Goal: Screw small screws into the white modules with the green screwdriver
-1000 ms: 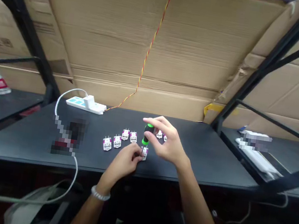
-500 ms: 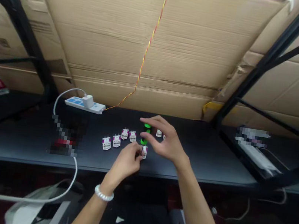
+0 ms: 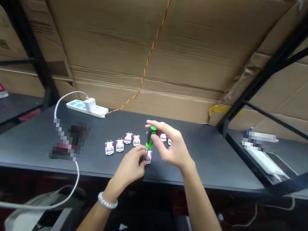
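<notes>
Brown cardboard [image 3: 119,40] walls off the back of the dark tabletop [image 3: 220,175] on my feed, with a twisted wire [image 3: 152,49] hanging down it towards a white power strip [image 3: 99,112]. At the near edge, I have the right hand [image 3: 171,145] half curled around the green-and-black handle of a screwdriver [image 3: 151,133], thumb against its side. It stands nearly upright, shaft down beside a white-and-purple part [image 3: 149,157]; its tip is hidden from me. My left hand [image 3: 131,164] has its fingertips drawn nearly together at the shaft and that part, and I cannot tell which they grip. Four similar parts [image 3: 120,145] lie to the left, more beyond the right hand.
</notes>
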### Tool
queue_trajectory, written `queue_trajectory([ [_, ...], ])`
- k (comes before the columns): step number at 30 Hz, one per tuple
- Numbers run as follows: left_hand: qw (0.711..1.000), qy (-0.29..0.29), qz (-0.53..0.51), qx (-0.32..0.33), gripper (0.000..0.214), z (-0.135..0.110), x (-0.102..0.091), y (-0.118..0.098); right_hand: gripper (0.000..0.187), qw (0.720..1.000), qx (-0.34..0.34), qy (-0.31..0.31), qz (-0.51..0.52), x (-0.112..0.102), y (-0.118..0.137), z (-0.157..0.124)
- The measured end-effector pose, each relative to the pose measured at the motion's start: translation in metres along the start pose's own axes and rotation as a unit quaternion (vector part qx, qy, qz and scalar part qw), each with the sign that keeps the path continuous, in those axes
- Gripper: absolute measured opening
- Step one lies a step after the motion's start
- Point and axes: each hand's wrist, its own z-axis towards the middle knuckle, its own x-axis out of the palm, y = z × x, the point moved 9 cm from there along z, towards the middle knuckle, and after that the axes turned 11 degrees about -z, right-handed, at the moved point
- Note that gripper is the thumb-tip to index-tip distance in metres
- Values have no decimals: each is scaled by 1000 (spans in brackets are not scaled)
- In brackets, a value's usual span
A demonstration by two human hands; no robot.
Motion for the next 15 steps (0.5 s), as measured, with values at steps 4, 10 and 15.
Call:
queue_trajectory([
  [4,1000,-5,3,-6,24,-1,0,0,39,1000,-2,-2,-8,0,0,0],
  [10,1000,-9,10,-1,25,-1,0,-1,37,999,-17,-31,-30,0,2,2],
  [15,1000,-4,16,2,26,0,1,0,44,997,-29,-35,-61,1,7,0],
])
